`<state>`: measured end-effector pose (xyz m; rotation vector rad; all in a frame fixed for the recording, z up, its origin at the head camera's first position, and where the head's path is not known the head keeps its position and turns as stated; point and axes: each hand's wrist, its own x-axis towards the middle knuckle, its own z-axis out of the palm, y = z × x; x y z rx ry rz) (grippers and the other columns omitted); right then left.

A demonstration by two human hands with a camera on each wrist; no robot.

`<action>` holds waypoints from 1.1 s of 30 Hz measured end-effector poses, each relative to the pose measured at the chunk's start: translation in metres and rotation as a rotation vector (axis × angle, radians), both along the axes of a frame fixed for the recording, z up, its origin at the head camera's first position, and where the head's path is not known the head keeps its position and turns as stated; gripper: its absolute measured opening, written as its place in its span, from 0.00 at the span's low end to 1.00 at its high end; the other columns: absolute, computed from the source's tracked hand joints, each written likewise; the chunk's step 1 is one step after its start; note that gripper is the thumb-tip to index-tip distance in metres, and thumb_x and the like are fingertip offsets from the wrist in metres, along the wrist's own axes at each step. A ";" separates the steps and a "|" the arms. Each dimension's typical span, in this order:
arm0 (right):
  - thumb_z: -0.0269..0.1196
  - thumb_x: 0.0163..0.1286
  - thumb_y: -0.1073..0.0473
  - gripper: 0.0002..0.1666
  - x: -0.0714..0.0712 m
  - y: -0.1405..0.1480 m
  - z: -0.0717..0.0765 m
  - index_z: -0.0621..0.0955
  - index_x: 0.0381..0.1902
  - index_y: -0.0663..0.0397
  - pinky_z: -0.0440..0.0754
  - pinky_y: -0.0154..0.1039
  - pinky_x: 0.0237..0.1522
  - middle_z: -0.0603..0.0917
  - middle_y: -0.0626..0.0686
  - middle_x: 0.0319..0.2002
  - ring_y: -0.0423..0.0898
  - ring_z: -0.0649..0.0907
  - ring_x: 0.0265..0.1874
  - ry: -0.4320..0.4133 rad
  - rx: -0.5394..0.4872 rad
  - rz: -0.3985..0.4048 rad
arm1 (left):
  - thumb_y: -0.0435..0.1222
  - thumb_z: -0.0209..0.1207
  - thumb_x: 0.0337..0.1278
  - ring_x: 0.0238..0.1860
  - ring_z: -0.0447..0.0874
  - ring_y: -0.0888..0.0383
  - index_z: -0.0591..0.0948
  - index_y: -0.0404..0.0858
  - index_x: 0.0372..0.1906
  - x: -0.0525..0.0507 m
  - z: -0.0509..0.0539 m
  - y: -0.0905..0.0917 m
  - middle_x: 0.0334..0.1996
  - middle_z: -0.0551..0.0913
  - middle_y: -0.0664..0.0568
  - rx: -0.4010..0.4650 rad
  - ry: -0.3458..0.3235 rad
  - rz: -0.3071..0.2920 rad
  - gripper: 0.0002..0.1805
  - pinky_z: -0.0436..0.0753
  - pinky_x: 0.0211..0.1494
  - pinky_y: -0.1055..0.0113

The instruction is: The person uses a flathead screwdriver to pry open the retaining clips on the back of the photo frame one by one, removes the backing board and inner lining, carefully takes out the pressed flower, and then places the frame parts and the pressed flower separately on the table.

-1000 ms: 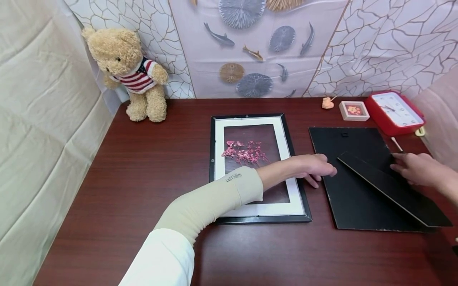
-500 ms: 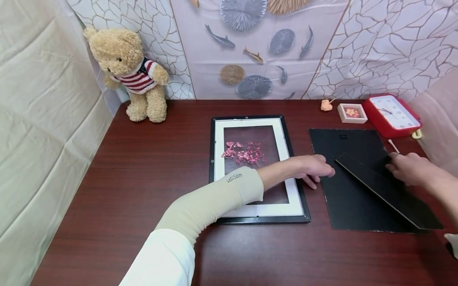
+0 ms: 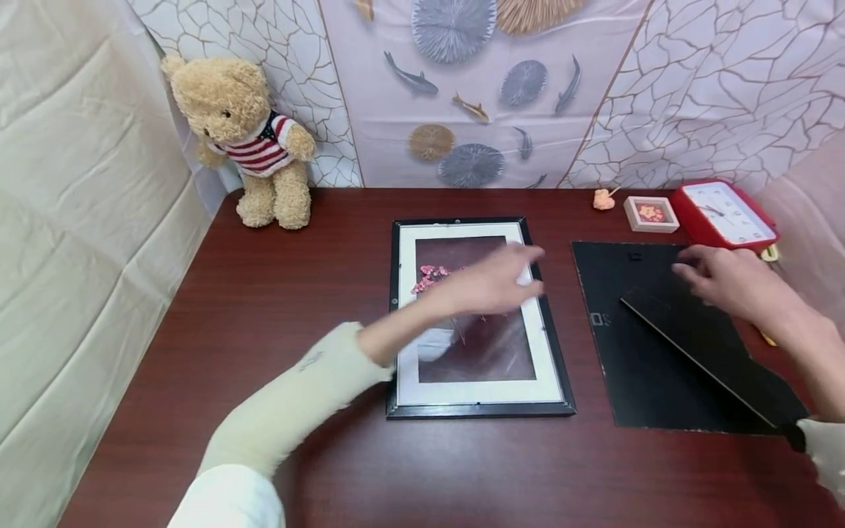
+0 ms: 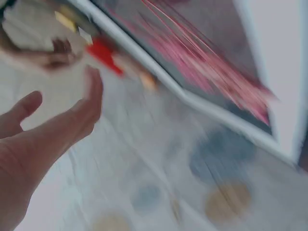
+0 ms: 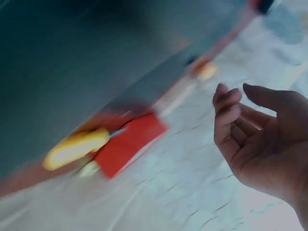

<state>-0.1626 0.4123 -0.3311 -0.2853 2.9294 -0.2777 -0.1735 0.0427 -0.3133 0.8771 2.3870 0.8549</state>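
A black picture frame (image 3: 480, 411) with a white mat lies on the table, pink dried flowers (image 3: 432, 275) inside its window. My left hand (image 3: 491, 282) is over the frame, blurred, its fingers extended and holding nothing; it hides part of the flowers. To the right lies a black backing board (image 3: 614, 367) with a stand flap (image 3: 713, 352) angled across it. My right hand (image 3: 739, 286) is above the board's upper right part, fingers loosely bent around nothing, as the right wrist view also shows. In the left wrist view the flowers (image 4: 211, 62) are blurred.
A red clock (image 3: 726, 213), a small white-framed box (image 3: 650, 214) and a peach-coloured ornament (image 3: 604, 199) stand at the back right. A yellow-handled item (image 5: 77, 149) lies beside the board. A teddy bear (image 3: 257, 139) leans at the back left.
My left hand has left the board's left edge and moved left over the frame. My right hand has come away from the board's right edge, upward and to the left. Board and frame stay in place.
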 end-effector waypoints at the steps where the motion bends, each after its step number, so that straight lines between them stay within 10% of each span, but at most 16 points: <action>1: 0.65 0.80 0.64 0.23 0.002 -0.012 0.002 0.76 0.60 0.82 0.86 0.47 0.32 0.86 0.59 0.29 0.47 0.84 0.24 0.011 -0.034 0.019 | 0.36 0.53 0.84 0.86 0.60 0.46 0.55 0.28 0.87 -0.002 0.003 -0.020 0.86 0.59 0.33 0.008 0.033 0.036 0.38 0.60 0.88 0.60; 7: 0.67 0.80 0.62 0.15 0.018 -0.087 0.003 0.85 0.56 0.68 0.76 0.37 0.29 0.85 0.46 0.26 0.39 0.78 0.23 0.110 -0.156 0.168 | 0.43 0.52 0.87 0.89 0.49 0.38 0.46 0.30 0.89 -0.010 -0.008 -0.124 0.89 0.47 0.31 -0.094 0.133 0.310 0.43 0.53 0.91 0.47; 14: 0.70 0.78 0.61 0.13 0.027 -0.153 -0.014 0.87 0.53 0.66 0.79 0.38 0.29 0.89 0.47 0.30 0.38 0.80 0.25 0.048 -0.240 0.299 | 0.65 0.54 0.80 0.91 0.27 0.51 0.31 0.39 0.90 -0.035 -0.103 -0.175 0.90 0.23 0.44 -0.125 0.003 0.260 0.60 0.46 0.91 0.48; 17: 0.71 0.78 0.60 0.18 0.029 -0.177 -0.021 0.84 0.57 0.68 0.76 0.38 0.25 0.87 0.49 0.31 0.40 0.78 0.24 -0.008 -0.215 0.264 | 0.66 0.59 0.76 0.90 0.25 0.48 0.25 0.41 0.89 -0.028 -0.103 -0.175 0.88 0.15 0.45 -0.144 -0.077 0.186 0.67 0.44 0.91 0.46; 23: 0.69 0.80 0.56 0.18 0.033 -0.213 -0.027 0.79 0.53 0.66 0.71 0.39 0.23 0.79 0.54 0.31 0.45 0.77 0.23 -0.077 -0.060 0.184 | 0.53 0.71 0.72 0.91 0.25 0.42 0.25 0.35 0.88 -0.001 -0.062 -0.163 0.88 0.18 0.39 -0.264 -0.147 0.141 0.71 0.35 0.90 0.36; 30: 0.66 0.82 0.61 0.15 0.039 -0.228 -0.035 0.79 0.52 0.72 0.71 0.38 0.20 0.79 0.59 0.34 0.48 0.77 0.20 -0.091 0.013 0.179 | 0.55 0.75 0.64 0.91 0.23 0.49 0.27 0.43 0.90 -0.015 -0.093 -0.170 0.90 0.20 0.47 -0.299 -0.133 0.143 0.75 0.28 0.88 0.35; 33: 0.65 0.81 0.63 0.15 0.042 -0.233 -0.033 0.79 0.53 0.74 0.73 0.39 0.20 0.79 0.61 0.35 0.48 0.77 0.20 -0.102 0.046 0.183 | 0.51 0.74 0.68 0.91 0.24 0.46 0.29 0.39 0.90 -0.010 -0.076 -0.170 0.90 0.22 0.44 -0.290 -0.149 0.139 0.72 0.27 0.87 0.33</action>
